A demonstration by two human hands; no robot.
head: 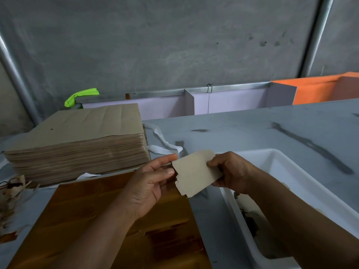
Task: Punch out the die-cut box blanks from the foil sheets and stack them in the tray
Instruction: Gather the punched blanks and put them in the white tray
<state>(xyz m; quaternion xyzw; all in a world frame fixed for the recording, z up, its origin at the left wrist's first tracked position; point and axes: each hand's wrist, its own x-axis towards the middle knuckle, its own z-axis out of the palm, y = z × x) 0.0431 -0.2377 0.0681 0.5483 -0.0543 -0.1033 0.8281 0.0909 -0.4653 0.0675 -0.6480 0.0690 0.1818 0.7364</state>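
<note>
Holding one punched-out blank in the air between table and tray, plain brown side up. The right hand pinches its right edge, thumb on top and fingers curled behind. The left hand is mostly flat, fingers straight, tips at the blank's left edge; no clear grip there. The white tray sits just right of it with a few brown pieces inside, mostly hidden by the right arm, so I'd say it's early. A gold foil sheet lies under the left forearm. A thick stack of sheets behind it looks untouched, so lots left. Paper scraps lie at far left and white strips beside the stack. The grey table is smudged dark. Behind it are a bare concrete wall, lilac panels, an orange panel and a green cloth.
</note>
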